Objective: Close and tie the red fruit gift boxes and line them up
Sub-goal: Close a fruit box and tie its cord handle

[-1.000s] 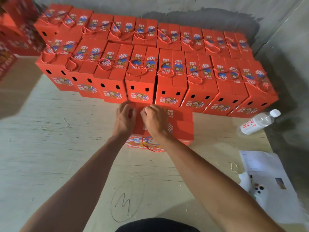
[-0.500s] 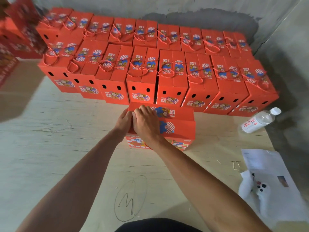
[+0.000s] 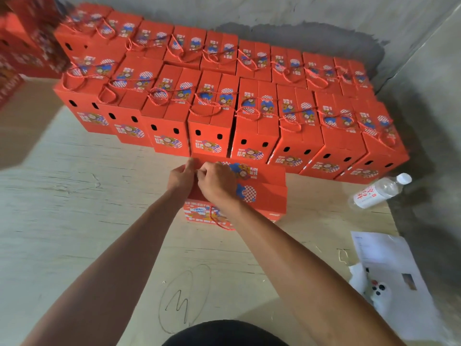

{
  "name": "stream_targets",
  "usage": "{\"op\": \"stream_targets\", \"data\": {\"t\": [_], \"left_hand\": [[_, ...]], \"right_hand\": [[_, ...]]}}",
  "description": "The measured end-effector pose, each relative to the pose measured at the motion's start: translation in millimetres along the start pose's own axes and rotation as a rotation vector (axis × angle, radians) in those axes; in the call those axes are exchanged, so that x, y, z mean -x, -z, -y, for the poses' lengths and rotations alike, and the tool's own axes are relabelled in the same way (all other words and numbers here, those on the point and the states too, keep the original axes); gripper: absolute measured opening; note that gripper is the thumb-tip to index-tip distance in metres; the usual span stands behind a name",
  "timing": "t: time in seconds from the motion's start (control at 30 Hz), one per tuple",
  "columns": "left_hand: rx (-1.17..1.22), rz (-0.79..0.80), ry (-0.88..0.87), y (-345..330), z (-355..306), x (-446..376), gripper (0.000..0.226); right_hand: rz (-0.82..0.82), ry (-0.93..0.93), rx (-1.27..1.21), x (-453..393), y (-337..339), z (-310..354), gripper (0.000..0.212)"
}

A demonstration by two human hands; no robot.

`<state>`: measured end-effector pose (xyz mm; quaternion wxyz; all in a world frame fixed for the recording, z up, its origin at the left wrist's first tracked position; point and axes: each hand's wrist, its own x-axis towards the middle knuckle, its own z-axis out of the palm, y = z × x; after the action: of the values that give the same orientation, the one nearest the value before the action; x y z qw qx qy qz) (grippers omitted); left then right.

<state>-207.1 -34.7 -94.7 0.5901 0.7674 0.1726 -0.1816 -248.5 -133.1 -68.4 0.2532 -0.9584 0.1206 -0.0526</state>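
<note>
A red fruit gift box (image 3: pixel 264 193) stands on the pale wooden surface in front of me, its top flaps closed. My left hand (image 3: pixel 180 177) and my right hand (image 3: pixel 215 183) meet at its left top edge with curled fingers, apparently pinching something small there; what they pinch is hidden. A loop of red cord (image 3: pixel 220 221) hangs down the box's front face. Behind it stand two rows of several closed red boxes (image 3: pixel 212 116) with tied red cord handles.
A clear water bottle (image 3: pixel 380 191) lies to the right of the box. Paper sheets (image 3: pixel 389 270) and a white phone (image 3: pixel 379 290) lie at the right front. Grey walls close the back and right. More red boxes (image 3: pixel 15 53) stand at far left.
The box has been turned so its closed top faces up. Both hands shifted to its left top edge, and the cord loop now hangs down the front.
</note>
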Motion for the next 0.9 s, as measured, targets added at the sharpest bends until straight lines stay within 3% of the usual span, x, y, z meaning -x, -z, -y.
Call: {"op": "stream_targets", "data": {"t": [0.13,0.23,0.3,0.4,0.5,0.67,0.77,0.9], "left_hand": [[-0.072,0.051,-0.016,5,-1,3,0.049],[-0.003,0.096,0.105,13,2,7,0.055],[0.021,0.082,0.074,16,6,9,0.059],[-0.021,0.137,-0.171,21,9,7,0.067],[-0.413,0.243,-0.484,26,-4,1,0.062],[-1.022,0.46,-0.667,11,-36,6,0.082],[-1.223,0.534,-0.893,-16,-43,17,0.087],[-1.359,0.525,-1.244,-32,-51,32,0.091]], "right_hand": [[-0.067,-0.056,-0.067,9,-4,-2,0.029],[-0.089,0.045,-0.074,17,6,-14,0.033],[-0.098,0.114,0.008,27,18,-36,0.042],[-0.169,0.138,0.152,43,37,-84,0.058],[-0.184,0.178,0.181,51,44,-109,0.063],[-0.397,0.291,0.151,75,28,-112,0.054],[-0.506,0.384,0.169,91,23,-118,0.05],[-0.519,0.413,0.152,106,19,-121,0.044]]}}
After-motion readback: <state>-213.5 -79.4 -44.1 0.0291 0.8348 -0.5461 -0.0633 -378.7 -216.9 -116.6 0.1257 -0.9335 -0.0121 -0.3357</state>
